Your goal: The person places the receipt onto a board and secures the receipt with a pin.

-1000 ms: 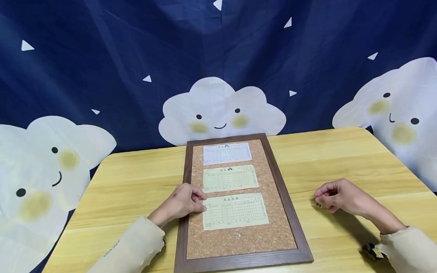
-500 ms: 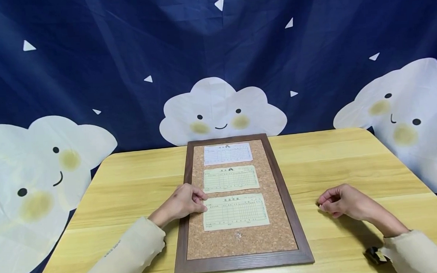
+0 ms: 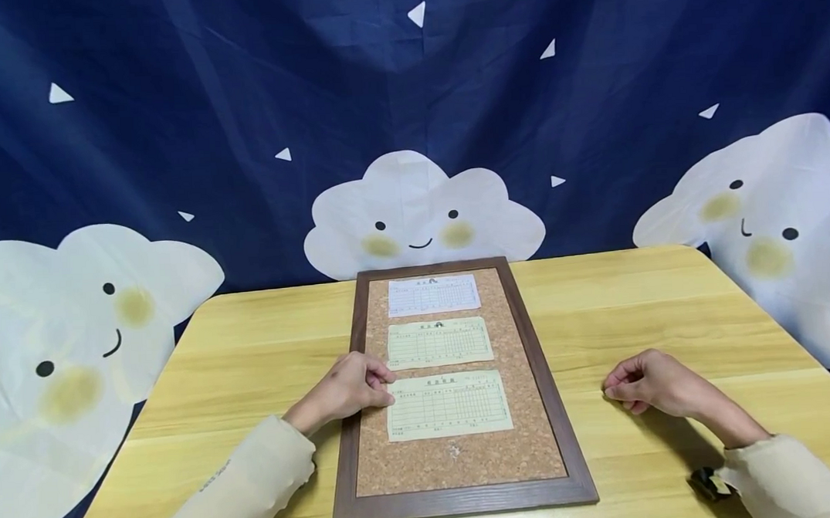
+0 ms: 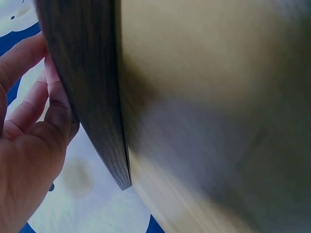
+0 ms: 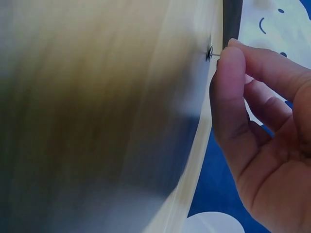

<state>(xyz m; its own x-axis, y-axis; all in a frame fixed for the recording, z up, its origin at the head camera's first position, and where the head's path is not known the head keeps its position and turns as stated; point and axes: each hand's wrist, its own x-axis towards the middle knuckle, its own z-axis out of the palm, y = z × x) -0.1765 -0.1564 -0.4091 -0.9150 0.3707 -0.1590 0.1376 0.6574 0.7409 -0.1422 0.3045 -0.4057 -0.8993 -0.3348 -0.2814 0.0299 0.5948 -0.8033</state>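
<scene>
My left hand [image 3: 349, 385] lies across the left side of a framed cork board [image 3: 466, 465]. Its thumb and bent fingers hold the left edge of the lowest pale-green receipt slip [image 3: 449, 406]; the left wrist view hides this contact behind the frame. Right of the board, my right hand [image 3: 660, 383] is low over the table. In the right wrist view, its thumb and forefinger pinch the pin of a dark-headed thumbtack [image 5: 210, 54], the head toward the tabletop. The fingers cover the tack in the head view.
Higher on the board are a green slip [image 3: 439, 343] and a white slip [image 3: 433, 295], each with a tack at its top. A small dark object [image 3: 708, 483] is at the right cuff. The wooden table [image 3: 251, 328] meets a blue cloud-print curtain [image 3: 240, 81].
My right hand has shifted slightly, and its fingers have closed on the thumbtack, which showed below them before. The left hand and the slips stay in place.
</scene>
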